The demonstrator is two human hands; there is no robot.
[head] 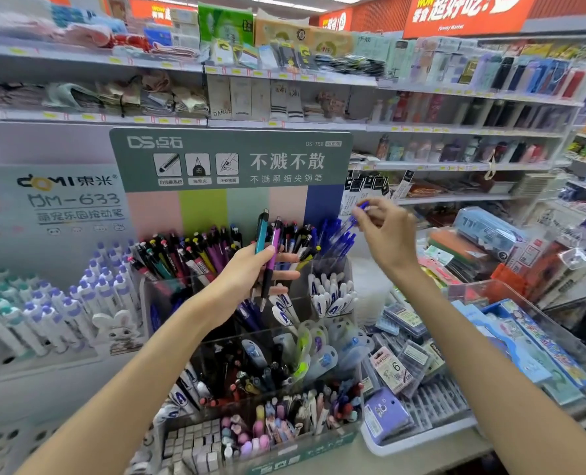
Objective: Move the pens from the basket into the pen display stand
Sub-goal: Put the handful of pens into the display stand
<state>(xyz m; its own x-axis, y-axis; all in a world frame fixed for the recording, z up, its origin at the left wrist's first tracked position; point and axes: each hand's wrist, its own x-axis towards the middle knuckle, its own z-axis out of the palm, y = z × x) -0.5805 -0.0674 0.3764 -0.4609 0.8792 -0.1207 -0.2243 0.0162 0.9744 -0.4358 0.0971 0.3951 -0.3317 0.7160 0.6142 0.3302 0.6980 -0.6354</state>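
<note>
My left hand grips two upright pens in front of the pen display stand, a teal pen and a purple pen. My right hand pinches a blue pen, blurred, just above the stand's back right compartment, which holds several blue pens. The stand's back left compartment is packed with dark and coloured pens. No basket shows in this view.
A green DS backboard rises behind the stand. White and purple pens fill a display at left. Clear trays of refills and boxed stationery lie at right, below shelves of goods. Erasers and small items sit in front.
</note>
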